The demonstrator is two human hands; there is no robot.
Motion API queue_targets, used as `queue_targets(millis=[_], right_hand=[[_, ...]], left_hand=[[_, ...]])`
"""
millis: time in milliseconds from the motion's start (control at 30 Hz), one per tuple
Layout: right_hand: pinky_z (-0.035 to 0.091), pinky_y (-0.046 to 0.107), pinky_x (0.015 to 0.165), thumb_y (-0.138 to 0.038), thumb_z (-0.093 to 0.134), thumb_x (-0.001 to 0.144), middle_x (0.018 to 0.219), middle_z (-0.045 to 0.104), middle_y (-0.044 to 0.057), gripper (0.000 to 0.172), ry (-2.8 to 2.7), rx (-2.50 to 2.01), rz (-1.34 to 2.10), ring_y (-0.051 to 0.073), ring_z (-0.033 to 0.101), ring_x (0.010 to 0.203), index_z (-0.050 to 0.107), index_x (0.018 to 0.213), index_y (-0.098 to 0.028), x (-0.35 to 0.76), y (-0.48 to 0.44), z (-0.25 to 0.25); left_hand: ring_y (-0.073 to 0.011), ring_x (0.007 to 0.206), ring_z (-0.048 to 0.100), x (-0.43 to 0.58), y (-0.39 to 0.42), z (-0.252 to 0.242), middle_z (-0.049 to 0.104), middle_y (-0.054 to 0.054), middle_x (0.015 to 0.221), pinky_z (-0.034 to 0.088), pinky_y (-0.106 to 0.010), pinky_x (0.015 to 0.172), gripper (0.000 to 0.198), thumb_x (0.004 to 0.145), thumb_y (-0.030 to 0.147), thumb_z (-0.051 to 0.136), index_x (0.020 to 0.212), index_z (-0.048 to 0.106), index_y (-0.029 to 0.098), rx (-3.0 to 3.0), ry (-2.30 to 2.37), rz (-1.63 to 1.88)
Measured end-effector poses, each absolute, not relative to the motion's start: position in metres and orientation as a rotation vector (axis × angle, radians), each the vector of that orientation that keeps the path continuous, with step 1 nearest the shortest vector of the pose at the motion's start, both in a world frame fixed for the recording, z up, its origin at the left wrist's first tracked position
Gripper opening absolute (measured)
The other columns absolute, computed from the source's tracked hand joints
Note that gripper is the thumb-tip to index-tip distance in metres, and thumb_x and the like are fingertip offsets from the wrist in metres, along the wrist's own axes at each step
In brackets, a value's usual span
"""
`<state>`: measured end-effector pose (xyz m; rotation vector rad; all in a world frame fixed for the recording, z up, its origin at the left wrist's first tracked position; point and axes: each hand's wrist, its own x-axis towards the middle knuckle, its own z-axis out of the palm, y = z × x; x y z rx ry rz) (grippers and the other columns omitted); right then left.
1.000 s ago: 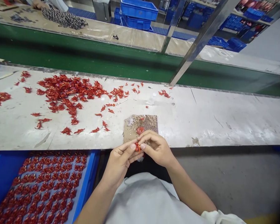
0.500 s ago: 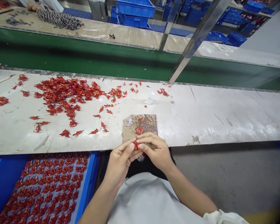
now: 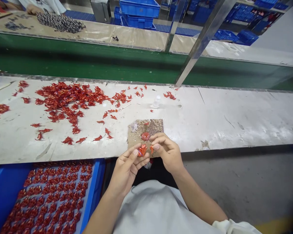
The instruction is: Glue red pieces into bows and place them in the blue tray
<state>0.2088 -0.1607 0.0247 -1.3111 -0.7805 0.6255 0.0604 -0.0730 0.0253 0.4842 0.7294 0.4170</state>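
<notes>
My left hand [image 3: 127,169] pinches a small red piece [image 3: 142,150] between thumb and fingers at the near edge of the workbench [image 3: 210,123]. A finger's width to its right, my right hand [image 3: 167,152] pinches a second, smaller red bit [image 3: 151,149]. Both hands hover over a brown cardboard square [image 3: 146,128] that carries a red blob [image 3: 145,136]. A big scatter of red pieces [image 3: 68,97] lies on the bench to the left.
A blue tray [image 3: 92,195] at lower left holds rows of red pieces. Behind the bench runs a green conveyor belt [image 3: 88,61], crossed by a slanted metal post [image 3: 200,42]. Blue crates [image 3: 139,8] and another person's hand [image 3: 33,9] show beyond it.
My hands have drawn slightly apart: the red piece held jointly before now shows as two bits, one in each hand. The view has shifted a little.
</notes>
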Motion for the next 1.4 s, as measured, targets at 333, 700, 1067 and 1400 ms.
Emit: queue_targets(millis=[333, 700, 1067, 1400], right_hand=[[0.045, 0.042, 0.104, -0.027, 0.067, 0.096, 0.114, 0.065, 0.006, 0.008, -0.989, -1.713, 0.442, 0.023, 0.062, 0.116, 0.074, 0.091, -0.025, 0.249, -0.147, 0.001], [0.047, 0.043, 0.103, -0.027, 0.065, 0.096, 0.113, 0.066, 0.006, 0.009, -1.034, -1.747, 0.395, 0.024, 0.062, 0.115, 0.073, 0.094, -0.026, 0.248, -0.136, -0.016], [0.049, 0.042, 0.101, -0.028, 0.065, 0.096, 0.11, 0.066, 0.006, 0.009, -1.035, -1.742, 0.362, 0.023, 0.063, 0.113, 0.073, 0.094, -0.025, 0.242, -0.137, -0.014], [0.049, 0.043, 0.1, -0.028, 0.064, 0.097, 0.109, 0.065, 0.007, 0.009, -1.038, -1.762, 0.355, 0.023, 0.062, 0.112, 0.072, 0.092, -0.025, 0.236, -0.149, -0.009]], left_hand=[[-0.0174, 0.085, 0.076, 0.048, -0.067, 0.018, 0.078, -0.006, 0.109, 0.065, -0.031, 0.08, 0.042, 0.085, 0.026, 0.08, 0.126, 0.069, 0.022, 0.349, 0.768, 0.448], [-0.0184, 0.08, 0.076, 0.048, -0.064, 0.014, 0.079, -0.007, 0.096, 0.065, -0.031, 0.078, 0.037, 0.08, 0.029, 0.085, 0.113, 0.074, 0.016, 0.382, 0.796, 0.467], [-0.0195, 0.089, 0.076, 0.048, -0.062, 0.008, 0.078, -0.01, 0.106, 0.063, -0.033, 0.088, 0.034, 0.087, 0.027, 0.078, 0.118, 0.072, 0.014, 0.397, 0.82, 0.477], [-0.0194, 0.092, 0.076, 0.053, -0.063, 0.008, 0.079, -0.008, 0.103, 0.06, -0.034, 0.095, 0.033, 0.085, 0.025, 0.08, 0.116, 0.072, 0.016, 0.409, 0.78, 0.479]])
